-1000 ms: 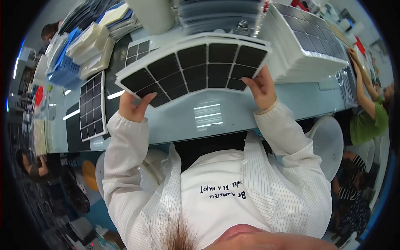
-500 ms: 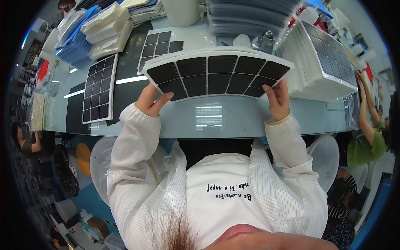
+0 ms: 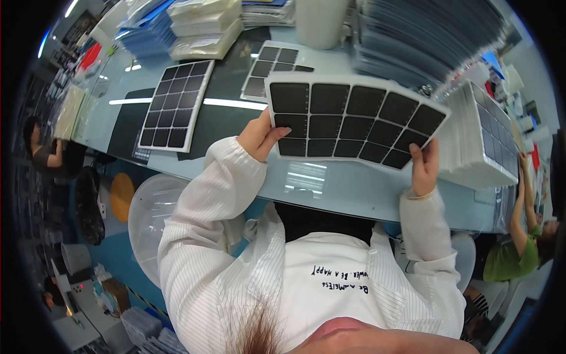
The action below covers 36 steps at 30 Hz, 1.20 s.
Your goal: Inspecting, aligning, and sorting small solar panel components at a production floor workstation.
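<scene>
A thin stack of white sheets with rows of black squares (image 3: 354, 125) is held up above the glass table, its right part bent. My left hand (image 3: 259, 137) is closed on its left edge, thumb on the front face. On the right edge, my right hand (image 3: 425, 168) pinches it, thumb in front. Left of them, a sheet stack with black squares (image 3: 177, 106) lies on the table. Just behind the held sheets, another such sheet (image 3: 268, 65) is partly hidden. A tall stack of white sheets (image 3: 466, 144) stands beside my right hand.
At the back stand a white cylindrical container (image 3: 321, 23), packs of white sheets (image 3: 206, 26), blue sheets (image 3: 147, 35) and a big pile of dark-edged sheets (image 3: 427, 41). A person in green (image 3: 510, 256) works at the right. White plastic stools (image 3: 154, 224) are beside me.
The held sheets now face me more upright and tilt down to the right. Both hands keep their grip. The whole view has turned, shifting the table's things rightward.
</scene>
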### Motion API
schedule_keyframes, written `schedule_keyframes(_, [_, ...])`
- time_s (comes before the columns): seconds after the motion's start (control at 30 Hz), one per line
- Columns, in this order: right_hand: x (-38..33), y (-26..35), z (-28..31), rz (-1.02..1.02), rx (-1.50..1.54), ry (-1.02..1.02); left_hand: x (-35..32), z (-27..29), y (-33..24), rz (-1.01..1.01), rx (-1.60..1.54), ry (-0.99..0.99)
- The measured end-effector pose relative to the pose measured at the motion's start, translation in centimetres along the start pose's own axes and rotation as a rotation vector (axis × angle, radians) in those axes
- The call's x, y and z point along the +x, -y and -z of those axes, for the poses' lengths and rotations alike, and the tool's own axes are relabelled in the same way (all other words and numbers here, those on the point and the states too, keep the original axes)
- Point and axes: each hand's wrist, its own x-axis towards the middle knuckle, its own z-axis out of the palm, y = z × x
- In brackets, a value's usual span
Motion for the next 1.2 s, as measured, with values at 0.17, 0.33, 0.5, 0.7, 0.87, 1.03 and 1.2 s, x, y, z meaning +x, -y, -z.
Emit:
schedule_keyframes(0.17, [10.6, 3.7, -5.0, -0.182, -0.035, 0.368, -3.8, 2.6, 0.8, 0.046, -0.415, -0.317])
schedule_keyframes(0.33, [20.4, 1.5, -17.6, -0.349, -0.329, 0.740, -10.2, 7.3, 3.6, 0.307, -0.502, -0.607])
schedule_keyframes(0.5, [26.5, -2.8, -30.8, -0.100, -0.778, 1.063, -11.8, 9.5, 5.7, 0.283, -0.679, -0.849])
schedule_keyframes(0.7, [28.2, -3.5, -40.9, 0.132, -0.689, 1.150, -12.9, 10.3, 7.8, 0.276, -0.622, -1.165])
schedule_keyframes(0.87, [29.2, -6.8, -44.3, 0.215, -0.686, 1.075, -11.4, 11.2, 9.3, 0.301, -0.611, -1.194])
schedule_keyframes(1.03, [28.5, -9.0, -45.6, 0.198, -0.641, 1.034, -11.8, 11.6, 9.6, 0.345, -0.580, -1.176])
schedule_keyframes(1.2, [29.1, -9.8, -46.7, 0.242, -0.600, 1.002, -11.3, 11.5, 9.6, 0.363, -0.590, -1.198])
